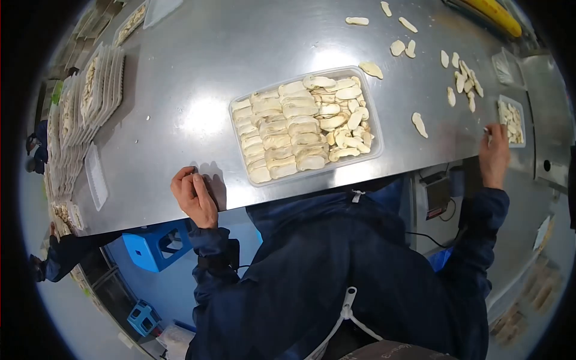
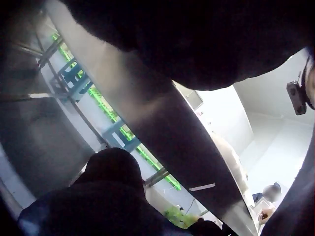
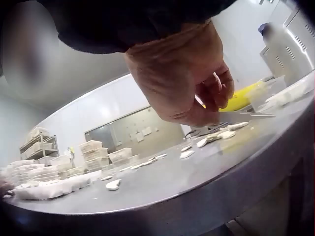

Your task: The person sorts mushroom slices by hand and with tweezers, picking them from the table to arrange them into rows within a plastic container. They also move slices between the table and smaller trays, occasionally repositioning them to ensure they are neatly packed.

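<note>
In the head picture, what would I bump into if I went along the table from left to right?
Stacked trays → left hand → big tray of pale slices → a single slice lying alone → right hand.

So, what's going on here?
A person's right hand seems to pinch a thin, flat piece beside a small, pale plastic tray, while the left hand rests at the edge of a shiny steel table. Between them, a large rectangular plastic tray holds pale, mushroom-like slices, neatly rowed on one side, heaped on the other. More lie scattered outside it.
</note>
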Motion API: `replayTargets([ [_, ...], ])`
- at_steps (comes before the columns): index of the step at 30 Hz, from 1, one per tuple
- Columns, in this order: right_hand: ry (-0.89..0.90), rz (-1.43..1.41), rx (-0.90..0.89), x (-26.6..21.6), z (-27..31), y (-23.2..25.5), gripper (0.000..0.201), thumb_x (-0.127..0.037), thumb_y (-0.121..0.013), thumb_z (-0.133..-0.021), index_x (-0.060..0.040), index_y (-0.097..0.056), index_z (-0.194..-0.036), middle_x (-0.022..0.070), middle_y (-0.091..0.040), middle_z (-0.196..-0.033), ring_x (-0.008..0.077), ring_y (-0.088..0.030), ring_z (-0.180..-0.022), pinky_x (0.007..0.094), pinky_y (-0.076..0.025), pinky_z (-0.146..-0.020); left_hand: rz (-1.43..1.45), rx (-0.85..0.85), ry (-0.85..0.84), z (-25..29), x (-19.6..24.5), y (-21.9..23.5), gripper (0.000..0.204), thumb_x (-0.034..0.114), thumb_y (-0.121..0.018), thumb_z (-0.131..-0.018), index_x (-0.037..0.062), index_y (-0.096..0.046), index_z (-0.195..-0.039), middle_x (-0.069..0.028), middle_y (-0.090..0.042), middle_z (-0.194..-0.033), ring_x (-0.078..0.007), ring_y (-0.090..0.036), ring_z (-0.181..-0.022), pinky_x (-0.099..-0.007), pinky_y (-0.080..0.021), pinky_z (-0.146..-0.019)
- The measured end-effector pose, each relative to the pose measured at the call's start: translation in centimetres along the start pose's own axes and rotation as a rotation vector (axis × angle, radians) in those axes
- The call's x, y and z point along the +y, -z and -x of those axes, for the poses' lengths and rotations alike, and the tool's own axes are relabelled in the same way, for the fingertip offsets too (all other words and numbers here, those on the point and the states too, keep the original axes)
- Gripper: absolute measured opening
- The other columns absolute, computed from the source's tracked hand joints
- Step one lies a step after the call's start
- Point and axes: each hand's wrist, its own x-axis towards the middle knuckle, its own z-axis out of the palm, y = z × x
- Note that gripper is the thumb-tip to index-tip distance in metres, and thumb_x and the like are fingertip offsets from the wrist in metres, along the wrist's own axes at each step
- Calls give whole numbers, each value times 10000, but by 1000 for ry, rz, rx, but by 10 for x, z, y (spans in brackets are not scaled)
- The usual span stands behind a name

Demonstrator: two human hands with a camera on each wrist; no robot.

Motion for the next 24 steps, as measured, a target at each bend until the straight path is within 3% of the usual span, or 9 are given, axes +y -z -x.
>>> replayTargets([
  [6,-113,114,218,82,-10,4,202,-4,-569,-840,-60,-588,-1032,177,-587,-1060,418,-595,-975,486,-488,-802,151,8,102,4,-20,-8,134,54,-538,-964,-53,-620,-958,-157,-558,-1182,-241,-551,-987,-330,-463,-850],
  [8,-160,167,229,116,-15,5,173,-25,-542,-854,-54,-586,-1019,205,-617,-1067,432,-606,-980,506,-489,-811,57,-23,-46,1,-30,-5,196,106,-518,-1007,-58,-611,-956,-130,-525,-1204,-187,-549,-950,-303,-484,-799],
  [10,-271,275,137,140,-18,9,185,-46,-530,-864,-52,-593,-1039,225,-637,-1067,440,-616,-981,515,-489,-822,107,-38,24,2,-36,-4,234,146,-511,-1034,-71,-592,-1070,-79,-495,-1194,-129,-551,-892,-264,-490,-816],
  [13,-305,319,10,171,-26,-7,232,-98,-534,-878,-52,-607,-1094,250,-665,-1049,448,-630,-985,526,-491,-832,79,-17,-5,5,-43,-5,169,87,-528,-997,-62,-601,-963,-132,-527,-1194,-200,-547,-971,-295,-483,-816],
  [15,-285,354,-77,211,-33,-27,258,-167,-591,-862,-72,-630,-1098,227,-676,-1049,433,-635,-1007,526,-495,-830,109,-9,100,3,-14,-7,109,53,-558,-961,-40,-613,-972,-145,-557,-1182,-256,-557,-1013,-341,-446,-904],
  [17,-343,407,-118,266,-33,-40,307,-170,-594,-826,-93,-632,-1120,193,-685,-1081,420,-638,-1008,506,-506,-817,-39,-16,-21,-4,8,3,113,59,-563,-957,-31,-624,-989,-158,-599,-1126,-297,-565,-1046,-370,-441,-936],
  [20,-401,526,-142,291,-14,-32,317,-176,-556,-825,-63,-618,-1115,217,-674,-1105,442,-624,-1025,524,-492,-833,-32,15,-34,-11,56,21,184,80,-498,-1002,-33,-630,-1062,-125,-622,-1121,-225,-575,-1063,-336,-418,-1002],
  [22,-494,557,-201,290,0,-24,333,-207,-549,-836,-62,-610,-1130,210,-672,-1124,443,-621,-1043,521,-488,-842,334,-12,148,-15,93,27,168,72,-498,-983,-29,-630,-1011,-128,-639,-1111,-270,-585,-1076,-359,-407,-1026],
  [24,-579,587,-219,298,21,-27,342,-231,-549,-842,-67,-609,-1137,208,-672,-1128,442,-620,-1047,520,-485,-848,713,-156,159,-29,107,22,274,171,-417,-1022,26,-548,-830,-112,-601,-817,-233,-574,-816,-445,-382,-1072],
])
